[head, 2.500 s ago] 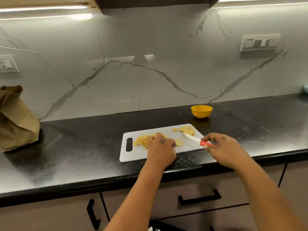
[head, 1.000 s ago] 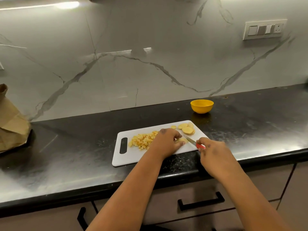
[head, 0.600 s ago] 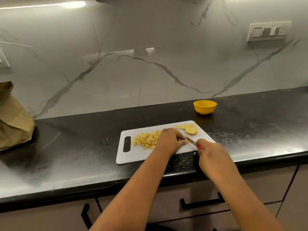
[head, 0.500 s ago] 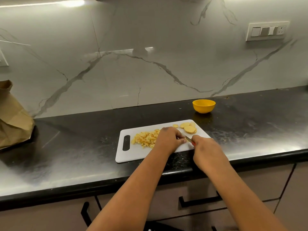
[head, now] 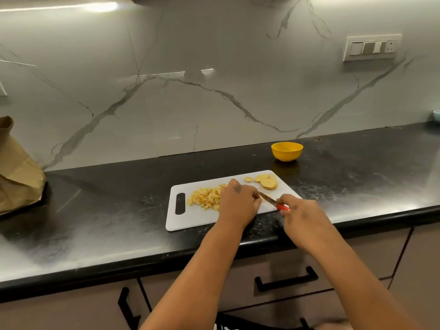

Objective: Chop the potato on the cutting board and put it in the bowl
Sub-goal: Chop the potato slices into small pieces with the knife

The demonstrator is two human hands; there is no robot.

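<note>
On the black counter (head: 95, 210) lies the white cutting board (head: 190, 220). Your left hand (head: 239, 203) curls down over a potato piece at its middle; your right hand (head: 302, 210) grips the red-handled knife (head: 273, 202). Diced potato (head: 206, 198) sits left, slices (head: 267, 183) sit at the far right corner, and the yellow bowl (head: 287, 151) stands beyond.

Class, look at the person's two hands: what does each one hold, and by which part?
Right hand grips the knife by its red handle. Left hand pins a potato piece, mostly hidden beneath its fingers.

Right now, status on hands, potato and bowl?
Left hand steadying a potato piece; right hand gripping knife. Diced pile and slices on cutting board. Bowl unobstructed.
</note>
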